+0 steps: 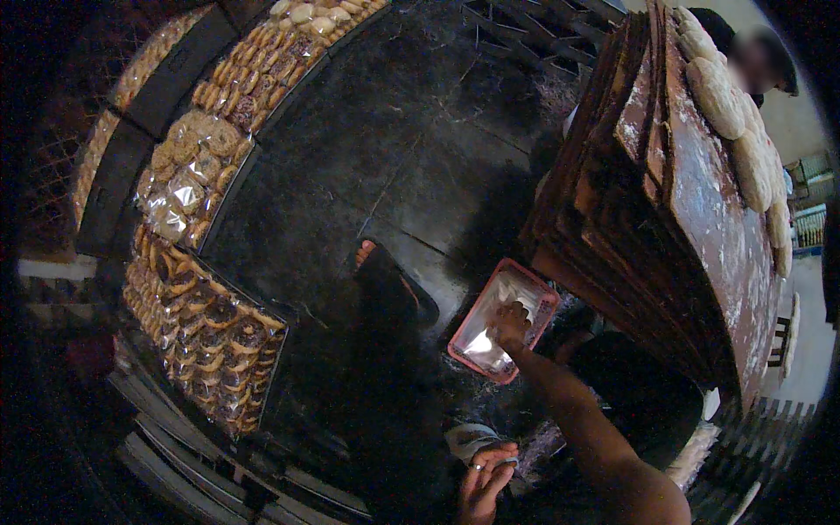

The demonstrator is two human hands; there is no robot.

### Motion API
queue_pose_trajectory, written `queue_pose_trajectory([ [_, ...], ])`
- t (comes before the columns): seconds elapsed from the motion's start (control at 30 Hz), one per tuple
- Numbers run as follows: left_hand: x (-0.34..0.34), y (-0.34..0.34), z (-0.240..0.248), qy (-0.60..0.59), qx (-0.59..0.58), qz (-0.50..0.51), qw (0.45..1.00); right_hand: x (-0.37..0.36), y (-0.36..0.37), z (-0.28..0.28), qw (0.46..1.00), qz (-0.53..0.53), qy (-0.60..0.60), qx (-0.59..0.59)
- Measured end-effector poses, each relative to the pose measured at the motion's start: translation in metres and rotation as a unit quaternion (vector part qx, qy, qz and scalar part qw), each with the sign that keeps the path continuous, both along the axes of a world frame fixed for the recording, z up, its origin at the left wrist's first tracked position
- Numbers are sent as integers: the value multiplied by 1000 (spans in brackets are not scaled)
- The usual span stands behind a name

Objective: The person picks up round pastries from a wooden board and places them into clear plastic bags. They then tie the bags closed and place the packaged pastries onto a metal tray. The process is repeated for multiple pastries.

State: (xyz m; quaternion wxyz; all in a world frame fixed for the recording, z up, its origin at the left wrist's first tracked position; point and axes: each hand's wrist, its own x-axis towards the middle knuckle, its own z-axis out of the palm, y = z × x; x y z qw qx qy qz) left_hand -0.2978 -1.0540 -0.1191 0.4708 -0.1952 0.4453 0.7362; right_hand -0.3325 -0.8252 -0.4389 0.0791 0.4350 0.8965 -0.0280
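My right hand point(511, 325) reaches down into a pink-rimmed plastic basket point(454, 346) on the dark floor. Its fingers are bent over pale, shiny contents point(479, 342), which I cannot identify; what they grip is hidden. My left hand point(488, 479), with a ring on one finger, is at the bottom middle, below the basket. Its fingers are curled together around something small and pale that I cannot make out. Right beside it is a light grey, rounded shape point(471, 439), too dim to name.
At the left stand crates with packed cookies point(206, 144) and chocolate-topped pastries point(210, 337). A tall stack of brown boards point(643, 210) rises at the right, with floury dough pieces point(757, 162) on top. A person point(759, 59) is behind it. A foot point(366, 252) rests on the floor.
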Motion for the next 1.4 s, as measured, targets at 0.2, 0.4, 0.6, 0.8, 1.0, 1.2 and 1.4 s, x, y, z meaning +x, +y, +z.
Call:
queue_pose_trajectory([
  [0.2, -5, 5, 7, 17, -6, -3, 1000, -5, 18, 12, 987, -43, 14, -154],
  [0.4, -13, 16, 19, 376, -66, -116, 917, 4, 15, 17, 997, 38, 1, -74],
  [0.6, -16, 23, 12, 466, -77, -106, 875, 4, 1, 16, 991, -1, 110, -70],
  [0.8, -12, 25, -6, 535, -107, -101, 832, -6, 9, 27, 983, -46, 120, -129],
  [1.0, -8, 21, -23, 595, -131, -98, 787, -9, 17, 9, 993, 34, 24, -113],
  [1.2, -5, 16, -28, 641, -133, -88, 751, -8, 19, -10, 997, 17, 58, 44],
  [1.4, 1, 27, 49, 42, 21, -35, 998, 48, 43, 19, 971, 153, 181, -20],
])
